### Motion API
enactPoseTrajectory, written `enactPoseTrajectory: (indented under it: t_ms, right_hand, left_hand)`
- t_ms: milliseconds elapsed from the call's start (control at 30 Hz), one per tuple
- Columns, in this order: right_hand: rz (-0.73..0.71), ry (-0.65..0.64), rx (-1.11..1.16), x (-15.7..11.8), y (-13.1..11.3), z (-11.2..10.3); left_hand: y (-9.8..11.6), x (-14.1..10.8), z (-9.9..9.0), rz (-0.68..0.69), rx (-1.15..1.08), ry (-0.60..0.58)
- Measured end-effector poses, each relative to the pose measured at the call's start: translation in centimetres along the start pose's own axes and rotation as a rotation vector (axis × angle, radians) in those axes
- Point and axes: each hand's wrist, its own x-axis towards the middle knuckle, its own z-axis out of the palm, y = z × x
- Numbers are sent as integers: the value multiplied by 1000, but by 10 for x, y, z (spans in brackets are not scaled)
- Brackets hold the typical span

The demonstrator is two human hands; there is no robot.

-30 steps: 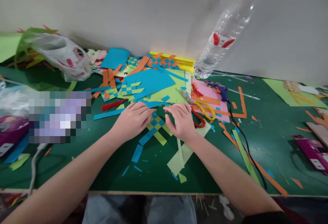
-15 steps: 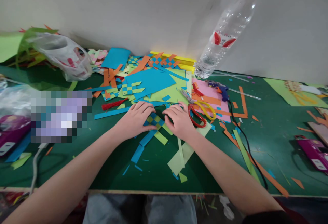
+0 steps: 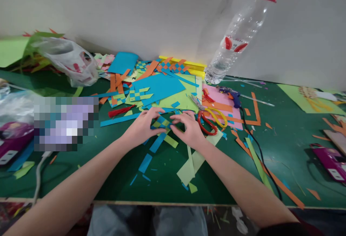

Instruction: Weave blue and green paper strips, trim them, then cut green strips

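Between my two hands is a small checkered piece of woven paper strips (image 3: 162,122) in blue and yellow-green, with loose strip ends pointing toward me. My left hand (image 3: 144,125) holds its left side between the thumb below and curved fingers above. At its right edge, my right hand (image 3: 187,128) grips with the thumb and fingertips; the exact contact is partly hidden. A cut piece of blue strip (image 3: 145,163) lies nearer me, apart from the weave. Scissors (image 3: 209,118) with red and yellow handles rest just beyond my right hand.
Blue and green paper sheets (image 3: 159,86) and woven pieces lie behind my hands. A tall plastic bottle (image 3: 235,43) leans at the wall. A glue gun (image 3: 234,97) trails a black cord at right. A pale paper strip (image 3: 186,169) lies near my right forearm; a red tassel (image 3: 119,111) lies left.
The woven piece has risen and shifted slightly away from me, leaving a gap between its blue strip and the loose blue piece. The fingers of my right hand have closed in on its edge.
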Motion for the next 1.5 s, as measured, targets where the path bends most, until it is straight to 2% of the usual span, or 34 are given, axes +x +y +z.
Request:
enactPoseTrajectory:
  t_ms: [200,333,500,667,800,933,1100,1233,1333,1500]
  right_hand:
    - [61,68,85,3,-2,-2]
    - [33,52,101,3,-4,-2]
    - [33,58,84,3,-5,-3]
    - [167,210,48,1,-8,-7]
    - [228,267,78,1,-9,-8]
    - [250,253,96,1,-10,-9]
    - [326,155,101,2,-6,-11]
    - [285,80,93,4,-4,-14]
    - [230,81,101,5,-8,-17]
    - [245,108,137,4,-11,-20]
  left_hand:
    - [2,7,-8,-260,-280,0]
    - [3,8,-11,-351,-338,-1]
    - [4,7,-9,-375,-394,30]
    - [7,7,-7,-372,-589,97]
    - [8,7,-6,-435,-702,73]
    - [7,7,-5,-452,-726,90]
    - [4,7,-5,-470,-738,167]
    - [3,6,-4,-470,-738,230]
    - [4,7,-6,-486,-774,261]
    - [2,10,-9,-529,-829,351]
